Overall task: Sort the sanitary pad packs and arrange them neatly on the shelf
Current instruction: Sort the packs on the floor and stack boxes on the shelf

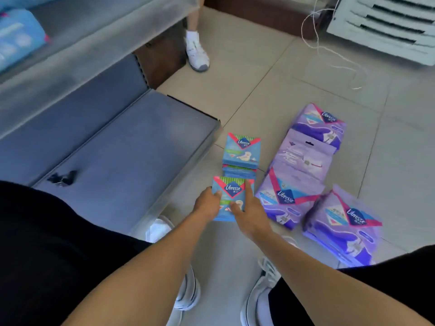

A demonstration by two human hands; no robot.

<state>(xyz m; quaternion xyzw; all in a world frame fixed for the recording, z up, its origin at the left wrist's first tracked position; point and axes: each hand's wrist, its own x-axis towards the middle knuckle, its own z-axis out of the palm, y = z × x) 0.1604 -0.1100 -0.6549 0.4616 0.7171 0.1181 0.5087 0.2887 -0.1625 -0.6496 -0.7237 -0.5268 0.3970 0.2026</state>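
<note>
Both hands are on one small blue pack (231,196) down by the floor. The left hand (207,204) grips its left edge, with the thumb on the front. The right hand (249,214) holds the right side — one finger lies straight up along the edge and the thumb presses the front. The pack stands upright, with its long side going up and down and the red-edged top pointing away from the person.

Just behind it is a little row of more blue packs (242,151) on the tiled floor (270,78). The far one faces up plainly; between it and the held pack I see maybe two more, but they are squashed together and blurry, so I cannot count them for sure.

To the right lie four big purple packs (294,184) in a loose pile — two showing the front with the name, one showing its pale back, and one more at the far end. Their tops point different ways.

The grey bottom shelf (131,147) is just left of the blue packs. A higher shelf holds one large blue pack (18,36) at the far left.

A second person's white shoe (196,51) stands farther off on the floor.
</note>
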